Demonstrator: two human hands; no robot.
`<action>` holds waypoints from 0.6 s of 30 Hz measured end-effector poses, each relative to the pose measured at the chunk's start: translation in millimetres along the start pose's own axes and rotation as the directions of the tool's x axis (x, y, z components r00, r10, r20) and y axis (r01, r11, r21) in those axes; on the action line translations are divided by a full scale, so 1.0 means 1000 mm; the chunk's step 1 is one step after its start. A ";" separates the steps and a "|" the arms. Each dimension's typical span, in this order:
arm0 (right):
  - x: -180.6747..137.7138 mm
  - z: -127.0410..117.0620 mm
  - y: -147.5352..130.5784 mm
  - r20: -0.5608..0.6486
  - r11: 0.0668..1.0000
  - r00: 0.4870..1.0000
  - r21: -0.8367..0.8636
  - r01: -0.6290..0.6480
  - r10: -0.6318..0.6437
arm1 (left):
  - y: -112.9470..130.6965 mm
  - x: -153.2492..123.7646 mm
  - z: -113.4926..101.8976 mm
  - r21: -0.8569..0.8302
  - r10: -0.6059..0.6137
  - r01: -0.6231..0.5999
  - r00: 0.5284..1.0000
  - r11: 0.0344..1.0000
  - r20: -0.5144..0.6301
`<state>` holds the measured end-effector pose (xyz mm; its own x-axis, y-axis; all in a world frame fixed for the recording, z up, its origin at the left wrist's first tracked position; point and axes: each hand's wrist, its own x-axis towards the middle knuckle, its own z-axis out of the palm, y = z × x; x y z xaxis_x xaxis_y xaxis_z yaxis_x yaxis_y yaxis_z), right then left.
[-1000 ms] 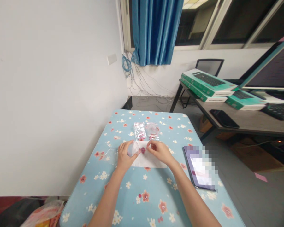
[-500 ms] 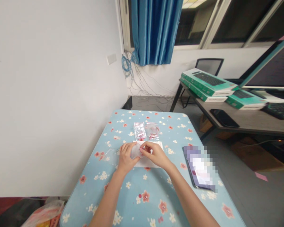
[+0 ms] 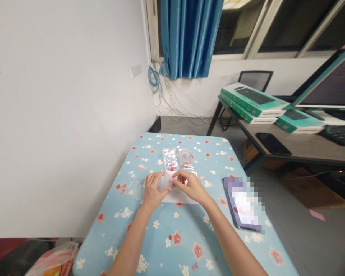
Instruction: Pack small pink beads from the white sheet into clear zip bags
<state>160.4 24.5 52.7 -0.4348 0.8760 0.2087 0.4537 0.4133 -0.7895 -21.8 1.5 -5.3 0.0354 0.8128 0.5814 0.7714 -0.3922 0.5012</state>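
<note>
Over a white sheet of paper (image 3: 180, 196) on the flowered blue table (image 3: 172, 245), my left hand (image 3: 151, 190) and my right hand (image 3: 192, 187) meet. Both pinch a small clear plastic bag (image 3: 164, 183) held between them, with something small and pink at the right fingertips. Two filled clear bags with pink and red pieces (image 3: 170, 159) (image 3: 185, 158) lie just beyond the paper. An empty clear bag (image 3: 134, 188) lies flat left of my left hand.
A phone with a lit screen (image 3: 243, 204) lies on the table's right side. A white wall runs close along the left. A desk (image 3: 301, 150) at the right holds green keyboard boxes (image 3: 253, 99), a dark phone and a monitor.
My right hand moved left from the paper to meet my left hand at the small bag. The hands now stay close together with only slight finger shifts.
</note>
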 end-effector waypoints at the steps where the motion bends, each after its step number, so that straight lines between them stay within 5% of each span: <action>1: 0.000 -0.002 0.003 -0.013 1.000 1.000 -0.014 -0.008 0.007 | 0.000 0.001 0.000 -0.005 -0.016 0.016 1.000 1.000 -0.012; 9: 0.001 -0.002 0.028 0.033 0.945 0.988 -0.297 -0.136 0.153 | -0.002 0.005 -0.002 -0.056 -0.090 0.085 0.990 0.995 -0.109; 18: -0.002 0.012 0.032 0.068 0.901 0.985 -0.417 -0.118 0.160 | -0.003 0.004 -0.001 -0.066 -0.079 0.072 0.991 0.995 -0.110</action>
<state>166.3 33.3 19.8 -0.4085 0.9119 0.0394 0.7845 0.3729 -0.4954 -24.6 5.3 -3.5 -0.0963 0.7888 0.6071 0.7283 -0.3599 0.5831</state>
